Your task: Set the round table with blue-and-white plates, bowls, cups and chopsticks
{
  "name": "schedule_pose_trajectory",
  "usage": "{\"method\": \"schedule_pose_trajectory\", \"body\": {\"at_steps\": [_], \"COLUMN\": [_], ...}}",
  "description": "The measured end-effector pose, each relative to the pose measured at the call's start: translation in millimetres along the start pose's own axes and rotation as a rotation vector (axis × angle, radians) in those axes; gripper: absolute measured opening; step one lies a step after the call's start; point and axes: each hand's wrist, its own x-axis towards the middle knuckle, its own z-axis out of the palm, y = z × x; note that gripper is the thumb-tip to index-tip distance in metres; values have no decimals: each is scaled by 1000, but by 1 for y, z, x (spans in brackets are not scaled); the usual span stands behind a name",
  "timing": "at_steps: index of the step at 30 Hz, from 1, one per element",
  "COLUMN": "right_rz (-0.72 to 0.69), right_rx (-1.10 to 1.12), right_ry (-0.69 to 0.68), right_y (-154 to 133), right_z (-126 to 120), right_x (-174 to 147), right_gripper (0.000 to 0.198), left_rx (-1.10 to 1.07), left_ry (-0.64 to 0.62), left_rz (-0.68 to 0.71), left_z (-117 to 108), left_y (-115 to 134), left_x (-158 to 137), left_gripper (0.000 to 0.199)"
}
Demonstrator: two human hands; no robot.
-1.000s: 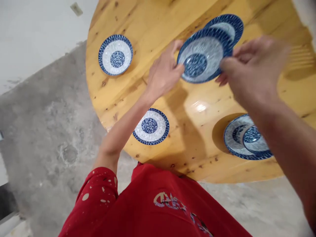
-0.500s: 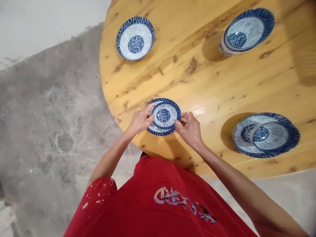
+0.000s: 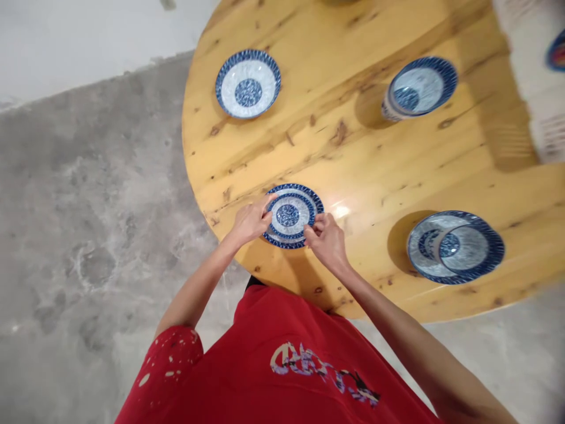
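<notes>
Near the table's front left edge, a small blue-and-white bowl (image 3: 287, 215) rests over a larger plate (image 3: 289, 244) with a dark blue rim. My left hand (image 3: 252, 220) pinches the left edge of the bowl between thumb and fingers. On the opposite side, my right hand (image 3: 326, 238) has its fingers curled at the bowl's right edge, also over the plate's rim. How far the bowl is off the plate, if at all, I cannot tell.
A wide blue-and-white dish (image 3: 248, 93) lies at the back left of the round wooden table (image 3: 309, 159). More patterned dishes stand at the right: a deep bowl (image 3: 421, 85) and a stacked pair (image 3: 472, 250). A white slotted object (image 3: 541, 106) shows at the right edge.
The small bowl has shifted slightly left over the plate, with both hands still at its edges. The view has moved, bringing the white object into sight at the right.
</notes>
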Motion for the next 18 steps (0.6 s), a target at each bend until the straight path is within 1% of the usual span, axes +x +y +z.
{"method": "schedule_pose_trajectory", "body": {"at_steps": [7, 9, 11, 13, 14, 16, 18], "right_rz": [5, -5, -19, -22, -19, -18, -23], "right_rx": [64, 85, 128, 191, 216, 239, 240], "right_ry": [5, -10, -29, -31, -7, 93, 230], "right_y": [-4, -7, -9, -10, -10, -11, -11], "right_z": [5, 4, -2, -16, -27, -55, -90], "right_x": [7, 7, 7, 12, 18, 38, 67], "right_gripper": [21, 21, 25, 32, 35, 39, 39], "left_rx": [98, 165, 259, 341, 363, 364, 329], "left_ry": [-94, -136, -147, -108, -72, 2, 61], "left_rz": [2, 12, 17, -13, -34, -46, 12], "left_z": [-14, -23, -37, -54, -63, -79, -89], "left_y": [4, 5, 10, 18, 25, 41, 61], "left_x": [3, 6, 10, 17, 23, 42, 69], "left_gripper": [57, 55, 52, 52, 52, 49, 43]}}
